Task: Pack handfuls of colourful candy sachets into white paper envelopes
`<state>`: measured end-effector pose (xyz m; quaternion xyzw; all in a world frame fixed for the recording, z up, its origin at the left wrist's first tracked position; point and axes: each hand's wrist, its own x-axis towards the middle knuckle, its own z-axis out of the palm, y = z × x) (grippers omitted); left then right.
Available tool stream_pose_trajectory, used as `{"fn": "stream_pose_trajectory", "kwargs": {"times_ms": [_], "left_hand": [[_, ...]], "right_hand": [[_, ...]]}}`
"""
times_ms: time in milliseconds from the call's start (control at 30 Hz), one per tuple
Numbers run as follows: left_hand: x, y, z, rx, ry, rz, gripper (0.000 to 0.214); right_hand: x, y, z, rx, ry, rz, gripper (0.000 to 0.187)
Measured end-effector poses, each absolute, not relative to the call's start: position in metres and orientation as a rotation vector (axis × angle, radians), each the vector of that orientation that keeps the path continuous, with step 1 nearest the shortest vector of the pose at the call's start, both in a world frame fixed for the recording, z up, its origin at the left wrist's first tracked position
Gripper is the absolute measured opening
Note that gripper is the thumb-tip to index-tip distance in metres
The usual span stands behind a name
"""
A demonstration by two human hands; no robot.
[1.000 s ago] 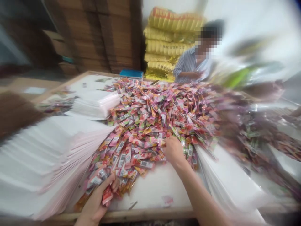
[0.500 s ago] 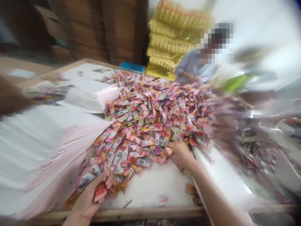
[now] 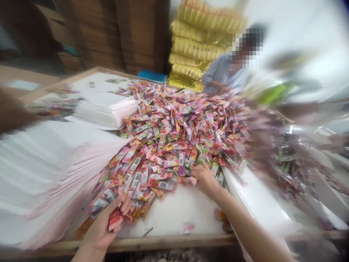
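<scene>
A big heap of small colourful candy sachets (image 3: 174, 134) covers the middle of a white table (image 3: 174, 214). My left hand (image 3: 105, 225) is at the heap's near left edge, fingers curled round a small bunch of sachets with a red one (image 3: 115, 220) showing. My right hand (image 3: 204, 178) rests on the heap's near edge, fingers closed on sachets and partly buried among them. A few loose sachets lie on the bare table near my right forearm.
Fanned stacks of white and pink bags (image 3: 49, 174) fill the left side, with another stack (image 3: 106, 109) behind. More white bags (image 3: 259, 203) lie on the right. A person in a striped shirt (image 3: 223, 74) sits across the table before yellow sacks (image 3: 196, 43). The wooden table rim (image 3: 163, 242) runs along the front.
My right hand has pulled back slightly toward the heap's near edge with sachets. My left hand has stayed in place holding its bunch. The view has shifted a little.
</scene>
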<state>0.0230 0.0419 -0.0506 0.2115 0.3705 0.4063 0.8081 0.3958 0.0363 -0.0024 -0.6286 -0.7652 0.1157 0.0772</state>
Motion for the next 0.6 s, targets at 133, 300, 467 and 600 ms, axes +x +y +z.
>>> {"fn": "stream_pose_trajectory", "kwargs": {"times_ms": [133,300,467,600], "left_hand": [[0.024,0.039,-0.049,0.472,0.776,0.892,0.023],[0.025,0.038,-0.044,0.517,0.716,0.883,0.023],[0.027,0.022,-0.035,0.637,0.868,0.752,0.013],[0.059,0.003,-0.025,0.723,0.9,0.578,0.021]], "right_hand": [[0.397,0.034,0.007,-1.764,-1.962,0.526,0.006],[0.359,0.04,-0.008,-1.817,-2.025,0.5,0.017],[0.334,0.033,-0.009,-1.815,-1.853,0.479,0.012],[0.303,-0.001,0.01,-1.538,-1.461,1.158,0.007]]}}
